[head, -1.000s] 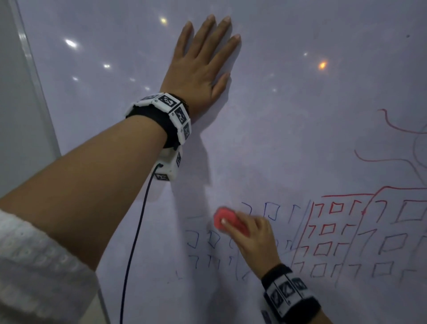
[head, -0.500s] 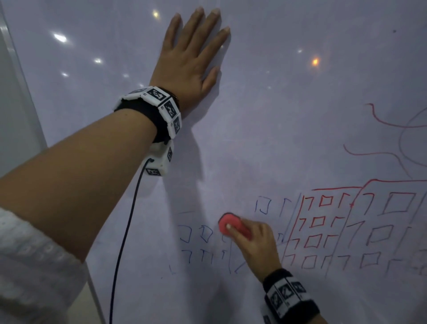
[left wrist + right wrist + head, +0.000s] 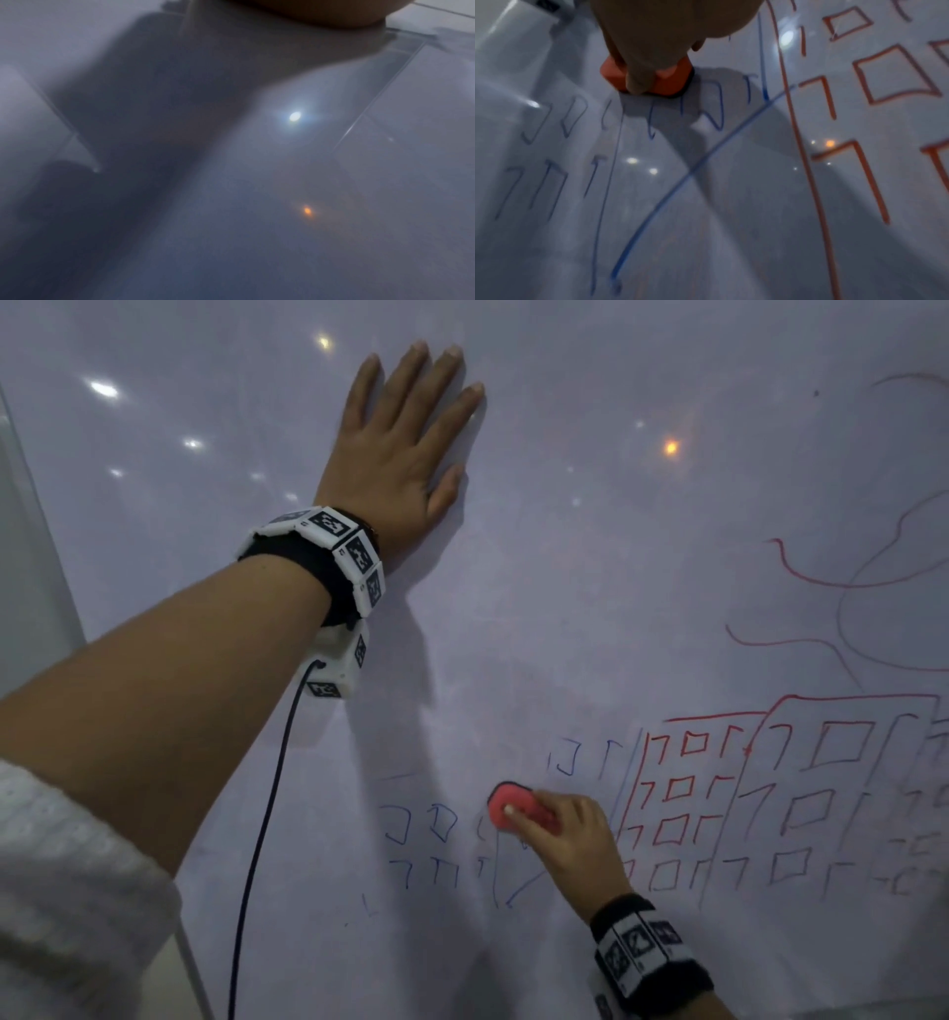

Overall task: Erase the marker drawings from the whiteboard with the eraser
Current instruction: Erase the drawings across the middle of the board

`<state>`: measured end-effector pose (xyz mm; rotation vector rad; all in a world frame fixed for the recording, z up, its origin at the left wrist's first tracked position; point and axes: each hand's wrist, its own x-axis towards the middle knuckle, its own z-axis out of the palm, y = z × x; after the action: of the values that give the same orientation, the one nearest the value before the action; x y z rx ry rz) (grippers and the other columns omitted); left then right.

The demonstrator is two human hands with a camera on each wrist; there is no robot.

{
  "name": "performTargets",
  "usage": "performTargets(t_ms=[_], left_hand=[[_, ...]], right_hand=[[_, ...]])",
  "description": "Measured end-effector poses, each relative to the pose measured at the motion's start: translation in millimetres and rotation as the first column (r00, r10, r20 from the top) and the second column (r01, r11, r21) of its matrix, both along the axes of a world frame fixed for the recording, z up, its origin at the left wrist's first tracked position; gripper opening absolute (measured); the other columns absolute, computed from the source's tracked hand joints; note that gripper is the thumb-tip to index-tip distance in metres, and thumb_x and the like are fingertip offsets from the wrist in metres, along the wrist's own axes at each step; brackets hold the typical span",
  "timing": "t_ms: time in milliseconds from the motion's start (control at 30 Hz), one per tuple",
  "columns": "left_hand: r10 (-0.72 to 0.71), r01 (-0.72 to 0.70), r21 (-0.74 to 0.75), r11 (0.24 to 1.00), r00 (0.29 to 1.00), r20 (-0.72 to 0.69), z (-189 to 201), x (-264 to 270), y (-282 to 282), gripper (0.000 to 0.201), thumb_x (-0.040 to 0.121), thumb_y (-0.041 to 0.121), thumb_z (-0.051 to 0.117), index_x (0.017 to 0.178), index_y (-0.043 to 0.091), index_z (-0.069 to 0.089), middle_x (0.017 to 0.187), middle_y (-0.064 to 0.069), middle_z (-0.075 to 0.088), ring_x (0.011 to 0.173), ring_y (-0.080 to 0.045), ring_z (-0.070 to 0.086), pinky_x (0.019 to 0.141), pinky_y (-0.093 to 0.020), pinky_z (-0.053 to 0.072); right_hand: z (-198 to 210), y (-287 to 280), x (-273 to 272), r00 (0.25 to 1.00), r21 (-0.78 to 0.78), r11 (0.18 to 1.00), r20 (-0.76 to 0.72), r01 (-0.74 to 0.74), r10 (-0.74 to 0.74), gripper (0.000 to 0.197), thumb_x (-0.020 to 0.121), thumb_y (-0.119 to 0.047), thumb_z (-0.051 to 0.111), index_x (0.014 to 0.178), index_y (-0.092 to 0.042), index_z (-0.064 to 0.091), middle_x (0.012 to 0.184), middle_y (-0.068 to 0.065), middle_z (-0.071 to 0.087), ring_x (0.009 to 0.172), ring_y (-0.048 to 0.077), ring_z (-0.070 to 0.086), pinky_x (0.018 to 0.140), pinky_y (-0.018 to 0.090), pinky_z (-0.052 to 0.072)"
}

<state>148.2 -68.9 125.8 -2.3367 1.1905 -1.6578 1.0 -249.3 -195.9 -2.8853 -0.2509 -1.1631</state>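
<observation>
We are pressing our left hand [image 3: 398, 449] flat against the whiteboard [image 3: 616, 588], fingers straight and spread, up at about 11 o'clock from the drawings. Our right hand [image 3: 570, 839] is gripping the red eraser [image 3: 513, 809] with curled fingers and holding it against the board among the blue marks [image 3: 426, 829], just left of the red window squares [image 3: 683, 788], which are lying at 3 o'clock from it. In the right wrist view, the eraser [image 3: 664, 81] is sitting on the board directly above a long blue diagonal line [image 3: 693, 168].
</observation>
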Motion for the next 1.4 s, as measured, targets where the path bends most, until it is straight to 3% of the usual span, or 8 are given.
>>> performTargets(t_ms=[100,267,500,667,900,1067,1267,1400], left_hand=[[-0.024,0.024,0.003,1.0,1.0,0.003,0,1,0,0.057,0.099,0.037,0.022,0.151,0.018,0.01,0.158,-0.01,0.008,0.145,-0.029,0.005,0.116,-0.048,0.0],[-0.025,0.025,-0.005,1.0,1.0,0.007,0,2,-1,0.057,0.099,0.037,0.022,0.151,0.018,0.01,0.158,-0.009,0.008,0.145,-0.028,0.005,0.116,-0.047,-0.001],[-0.03,0.03,-0.003,1.0,1.0,0.003,0,2,0,0.057,0.098,0.036,0.023,0.151,0.017,0.012,0.158,-0.01,0.009,0.145,-0.029,0.006,0.116,-0.048,0.001],[-0.028,0.028,-0.008,1.0,1.0,-0.001,-1,0,0,0.057,0.098,0.037,0.021,0.151,0.017,0.011,0.158,-0.01,0.009,0.145,-0.028,0.005,0.117,-0.048,0.001],[-0.039,0.039,-0.006,0.999,0.999,-0.003,0,1,1,0.057,0.098,0.036,0.023,0.15,0.016,0.012,0.157,-0.011,0.011,0.145,-0.03,0.007,0.116,-0.048,0.001],[-0.037,0.037,-0.004,0.999,0.999,0.002,-1,3,0,0.057,0.098,0.038,0.022,0.15,0.015,0.014,0.157,-0.012,0.012,0.144,-0.031,0.008,0.115,-0.048,0.001],[-0.046,0.046,-0.005,0.999,0.999,-0.007,0,0,0,0.057,0.098,0.037,0.024,0.15,0.016,0.014,0.157,-0.011,0.012,0.144,-0.03,0.008,0.115,-0.048,0.0],[-0.045,0.045,-0.017,0.999,0.999,-0.005,-1,1,0,0.058,0.098,0.037,0.023,0.15,0.016,0.014,0.157,-0.011,0.012,0.144,-0.03,0.008,0.116,-0.049,0.001]], right_hand=[[34,-17,2,0.969,0.147,0.978,0.175,0.147,-0.172,0.03,0.081,-0.044,0.066,0.107,-0.031,0.06,0.1,-0.003,0.056,0.093,0.016,0.049,0.084,0.04,0.05],[55,-10,9,0.849,0.632,0.755,0.294,0.172,-0.439,0.037,0.084,-0.038,0.053,0.117,-0.023,0.047,0.101,0.019,0.054,0.09,0.031,0.05,0.074,0.042,0.049],[14,7,4,0.919,0.528,0.826,0.195,0.196,-0.343,0.041,0.088,-0.05,0.05,0.114,-0.021,0.058,0.103,-0.007,0.05,0.093,-0.006,0.042,0.084,0.035,0.049],[29,-10,4,0.808,0.745,0.64,0.252,0.189,-0.532,0.046,0.078,-0.017,0.071,0.116,-0.019,0.046,0.1,0.021,0.053,0.088,0.035,0.052,0.074,0.046,0.049],[18,12,-3,0.903,0.622,0.75,0.153,0.228,-0.401,0.032,0.09,-0.037,0.056,0.112,-0.015,0.057,0.099,-0.007,0.051,0.089,0.006,0.044,0.079,0.035,0.05],[55,-35,-6,0.791,0.67,0.686,0.243,0.282,-0.562,0.037,0.077,-0.01,0.074,0.11,-0.003,0.059,0.096,0.022,0.057,0.083,0.037,0.054,0.07,0.043,0.049],[30,0,-13,0.882,0.603,0.757,0.182,0.25,-0.435,0.046,0.075,-0.012,0.075,0.111,-0.017,0.047,0.097,0.016,0.055,0.082,0.03,0.054,0.061,0.045,0.054],[107,-23,-7,0.862,0.587,0.783,0.271,0.205,-0.429,0.036,0.079,-0.014,0.072,0.111,-0.007,0.059,0.099,0.017,0.054,0.085,0.031,0.052,0.066,0.036,0.048]])
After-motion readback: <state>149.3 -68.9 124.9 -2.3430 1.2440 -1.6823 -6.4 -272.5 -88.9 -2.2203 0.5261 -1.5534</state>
